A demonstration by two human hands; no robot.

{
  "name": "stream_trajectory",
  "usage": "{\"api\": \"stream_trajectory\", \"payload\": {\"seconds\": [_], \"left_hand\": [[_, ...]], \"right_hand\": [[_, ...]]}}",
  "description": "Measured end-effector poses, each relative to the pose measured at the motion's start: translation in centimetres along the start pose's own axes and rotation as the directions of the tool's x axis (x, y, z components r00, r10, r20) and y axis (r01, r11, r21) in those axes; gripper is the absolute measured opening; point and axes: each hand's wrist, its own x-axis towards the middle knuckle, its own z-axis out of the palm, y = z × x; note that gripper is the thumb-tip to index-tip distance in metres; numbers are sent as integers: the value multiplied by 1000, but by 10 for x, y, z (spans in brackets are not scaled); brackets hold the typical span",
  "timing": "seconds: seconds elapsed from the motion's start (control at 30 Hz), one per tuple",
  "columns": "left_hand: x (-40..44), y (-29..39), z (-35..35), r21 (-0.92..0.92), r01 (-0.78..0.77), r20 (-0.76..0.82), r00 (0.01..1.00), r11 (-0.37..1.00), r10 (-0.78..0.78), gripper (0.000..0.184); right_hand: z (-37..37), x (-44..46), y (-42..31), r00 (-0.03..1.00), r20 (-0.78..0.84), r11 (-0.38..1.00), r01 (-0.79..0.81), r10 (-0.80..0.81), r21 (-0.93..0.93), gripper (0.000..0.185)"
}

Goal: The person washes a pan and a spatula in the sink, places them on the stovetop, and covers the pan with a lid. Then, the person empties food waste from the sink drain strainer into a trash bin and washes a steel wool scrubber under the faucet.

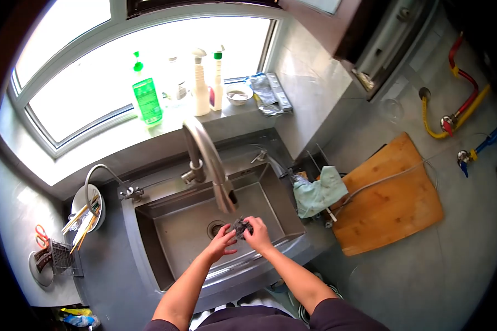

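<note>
Over the front part of the steel sink point(171, 229), my right hand point(258, 236) grips a dark grey, crinkled scouring pad point(240, 227), which looks like steel wool. My left hand point(221, 245) is just left of the pad, fingers spread; whether its fingertips touch the pad I cannot tell. Directly above the pad hangs the spout of the pull-down faucet point(225, 194). The drain point(216, 228) shows behind my left hand. Part of the pad is hidden by my right fingers.
On the windowsill stand a green soap bottle point(147, 99), spray bottles point(200, 83) and a small bowl point(238, 95). A pale green cloth point(320, 193) and a wooden cutting board point(392, 196) are to the right. Left are a bowl with chopsticks point(98, 212) and a wire rack point(63, 256).
</note>
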Motion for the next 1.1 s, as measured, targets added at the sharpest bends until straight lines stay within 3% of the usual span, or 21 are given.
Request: {"api": "stream_trajectory", "payload": {"seconds": [0.07,0.1,0.2,0.23,0.33,0.47,0.53,0.57,0.6,0.67,0.77,0.87,0.9,1.0,1.03,1.1], "left_hand": [[2,-2,18,104,-25,-60,998,994,31,68],[4,-1,26,107,-11,-59,998,994,17,67],[22,2,42,172,-56,-57,996,984,66,63],[22,4,50,179,-64,-44,996,982,74,62],[32,25,75,205,-113,-1,993,972,115,59],[44,43,109,231,-184,33,983,955,182,58],[45,51,123,229,-212,42,977,950,208,57],[45,54,128,223,-220,46,975,950,215,57],[45,54,131,217,-227,50,974,949,222,57],[43,53,133,210,-229,34,973,951,227,57],[44,50,129,212,-220,9,975,952,224,57],[40,48,125,212,-210,-9,976,955,216,57],[38,47,124,211,-208,-11,977,955,215,57],[33,47,123,226,-219,-9,974,949,227,55],[31,48,121,225,-215,2,976,950,220,55],[28,47,115,224,-204,25,979,953,203,54]], "right_hand": [[-20,0,24,996,-35,993,-81,78,-91,26],[-32,0,32,994,25,987,-107,111,-119,26],[-64,5,44,992,-122,997,-47,40,-54,27],[-78,11,38,977,-201,995,61,-75,-77,29],[-126,29,17,949,-276,988,137,-151,-69,36],[-164,69,17,866,-428,950,150,-259,-273,53],[-165,84,30,859,-475,963,65,-188,-262,65],[-164,84,36,933,-360,947,-100,-18,-305,74],[-162,84,35,946,-323,916,-160,36,-369,77],[-163,82,33,962,-271,814,-183,32,-552,76],[-157,86,53,980,-187,525,-127,-62,-842,72],[-147,98,83,959,-188,370,-257,214,-893,67],[-150,98,79,950,-188,359,-271,250,-893,65],[-153,95,65,958,-238,437,-285,161,-853,64],[-151,92,62,962,-271,483,-258,44,-837,66],[-156,72,35,978,-206,578,-145,-40,-803,63]]}}
